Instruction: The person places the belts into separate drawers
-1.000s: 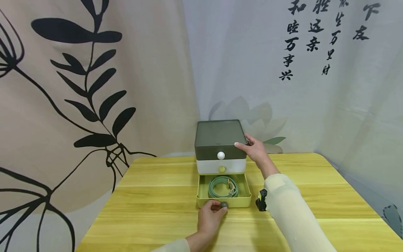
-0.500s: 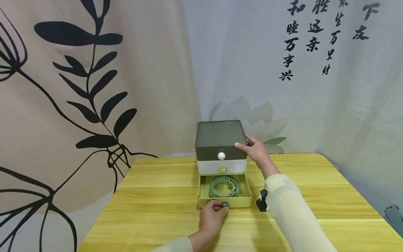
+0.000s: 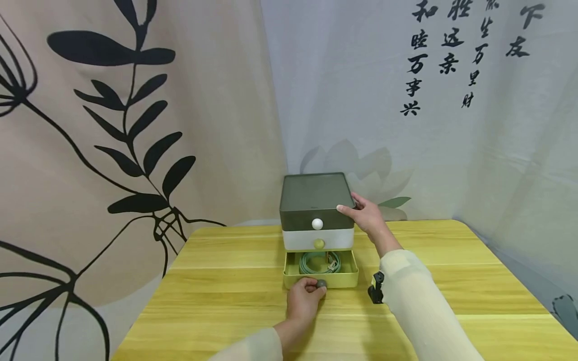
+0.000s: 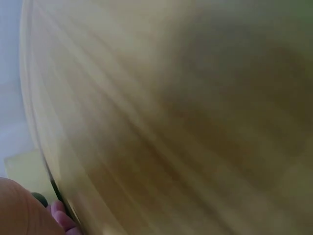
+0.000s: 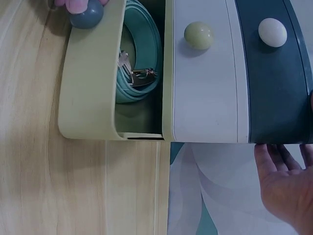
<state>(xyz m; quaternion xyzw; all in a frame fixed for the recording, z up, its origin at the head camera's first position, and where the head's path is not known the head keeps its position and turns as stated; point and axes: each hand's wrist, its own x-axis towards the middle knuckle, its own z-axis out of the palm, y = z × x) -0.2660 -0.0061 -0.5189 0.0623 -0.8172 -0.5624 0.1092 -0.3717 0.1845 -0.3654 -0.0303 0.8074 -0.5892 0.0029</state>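
Three stacked drawers make up a small drawer box: a dark grey-green top (image 3: 314,191), a white middle one (image 3: 293,239) and a yellow-green bottom drawer (image 3: 343,281), which is partly pulled out. A coiled green belt (image 5: 151,39) with a metal buckle lies inside the bottom drawer. My left hand (image 3: 302,303) pinches the round grey knob (image 5: 87,14) on that drawer's front. Against the upper right side of the box rests my right hand (image 3: 368,218), its thumb on the top front corner and its fingers along the side. The left wrist view shows mostly blurred tabletop.
The box stands near the back edge of a wooden table (image 3: 217,281). Behind it hangs a printed cloth (image 3: 235,125) with plants and writing. A white knob (image 3: 317,224) and a yellow-green knob (image 3: 319,243) stick out from the upper drawers. A small black device (image 3: 376,287) sits at the right wrist.
The bottom drawer has slid part of the way in toward the box, and my left hand has moved forward with its knob. My right hand stays in place on the box.
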